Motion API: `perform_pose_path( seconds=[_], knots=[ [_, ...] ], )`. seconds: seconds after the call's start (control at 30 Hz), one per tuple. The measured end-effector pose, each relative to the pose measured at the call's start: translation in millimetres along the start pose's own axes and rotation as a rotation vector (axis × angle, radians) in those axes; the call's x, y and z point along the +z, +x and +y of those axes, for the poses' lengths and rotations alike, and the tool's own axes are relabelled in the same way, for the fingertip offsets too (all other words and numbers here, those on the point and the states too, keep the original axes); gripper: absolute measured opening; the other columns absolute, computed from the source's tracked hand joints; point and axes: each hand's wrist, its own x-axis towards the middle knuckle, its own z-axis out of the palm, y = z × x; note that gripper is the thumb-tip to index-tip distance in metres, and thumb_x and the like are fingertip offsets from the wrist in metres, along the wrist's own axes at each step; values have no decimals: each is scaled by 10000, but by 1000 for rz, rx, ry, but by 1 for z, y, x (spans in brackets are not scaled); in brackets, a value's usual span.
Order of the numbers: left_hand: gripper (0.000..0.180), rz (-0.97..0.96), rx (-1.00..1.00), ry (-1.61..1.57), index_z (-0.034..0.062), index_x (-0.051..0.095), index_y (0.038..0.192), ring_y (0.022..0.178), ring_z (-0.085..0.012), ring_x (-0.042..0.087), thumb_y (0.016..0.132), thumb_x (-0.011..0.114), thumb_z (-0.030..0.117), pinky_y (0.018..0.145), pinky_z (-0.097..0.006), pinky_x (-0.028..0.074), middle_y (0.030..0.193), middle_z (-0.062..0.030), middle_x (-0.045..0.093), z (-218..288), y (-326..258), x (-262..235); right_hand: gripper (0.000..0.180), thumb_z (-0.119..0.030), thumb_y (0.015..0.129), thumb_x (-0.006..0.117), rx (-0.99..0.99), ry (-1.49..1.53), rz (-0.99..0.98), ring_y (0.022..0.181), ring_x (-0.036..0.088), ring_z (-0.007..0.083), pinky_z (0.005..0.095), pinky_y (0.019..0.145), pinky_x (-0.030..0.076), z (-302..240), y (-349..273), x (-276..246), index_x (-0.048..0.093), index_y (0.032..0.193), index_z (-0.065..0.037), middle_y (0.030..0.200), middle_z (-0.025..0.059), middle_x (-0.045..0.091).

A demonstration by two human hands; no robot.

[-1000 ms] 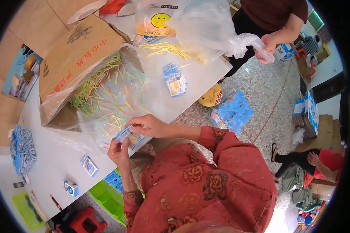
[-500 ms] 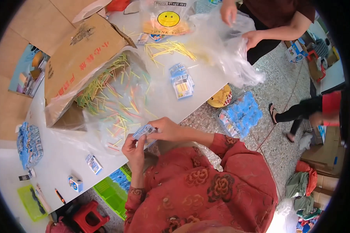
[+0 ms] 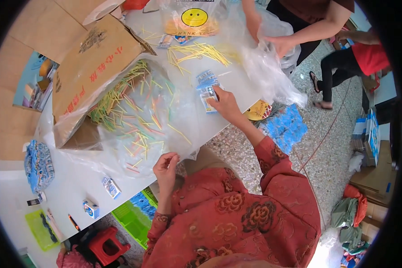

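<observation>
My right hand (image 3: pixel 226 105) reaches over the white table, its thumb and fingers on a small blue-and-white packet (image 3: pixel 206 95) at the near end of a short stack of similar packets (image 3: pixel 205 77). My left hand (image 3: pixel 166 169) is held at the table's near edge, fingertips pinched together; whether anything small is between them I cannot make out. Beyond it, thin yellow, green and pink sticks (image 3: pixel 140 145) lie scattered on a clear plastic sheet (image 3: pixel 183 120). The sheet spreads out of a tipped cardboard box (image 3: pixel 91 67) full of such sticks.
Across the table a co-worker's hands (image 3: pixel 279 44) handle a clear plastic bag (image 3: pixel 272 76). More yellow sticks (image 3: pixel 201 53) lie nearby. At the left are a bundle of blue packets (image 3: pixel 38 165) and two small boxes (image 3: pixel 111 187). A green crate (image 3: pixel 131 221) and red stool (image 3: pixel 106 245) stand below.
My right hand has moved away from my left, forward and right to the stack, and the packet has left my left hand. Another person at the right has moved farther back.
</observation>
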Motion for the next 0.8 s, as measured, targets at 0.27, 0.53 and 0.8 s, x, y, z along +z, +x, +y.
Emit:
perform_pose_path(
  seconds=[0.27, 0.53, 0.8],
  knots=[
    [199, 44, 341, 518, 13, 621, 976, 908, -212, 596, 778, 636, -2, 844, -320, 449, 940, -94, 641, -22, 13, -8, 468, -116, 691, 682, -200, -253, 295, 1046, 506, 304, 389, 818, 463, -7, 9, 12, 523, 1128, -64, 1136, 129, 509],
    [496, -81, 525, 988, 36, 483, 1241, 1253, -385, 335, 758, 593, 69, 1043, -468, 272, 1322, -177, 409, -34, 39, 3, 400, -51, 717, 628, -528, -312, -107, 1093, 473, 311, 389, 914, 405, -16, 105, 53, 555, 1110, -33, 1199, 129, 485],
    [469, -56, 493, 964, 6, 462, 1247, 1236, -378, 353, 805, 559, 129, 1039, -491, 255, 1304, -187, 424, -39, 40, 7, 248, -124, 810, 560, -497, -480, -227, 1109, 457, 298, 433, 893, 412, 22, 170, 124, 570, 1053, -76, 1158, 113, 491]
  ],
)
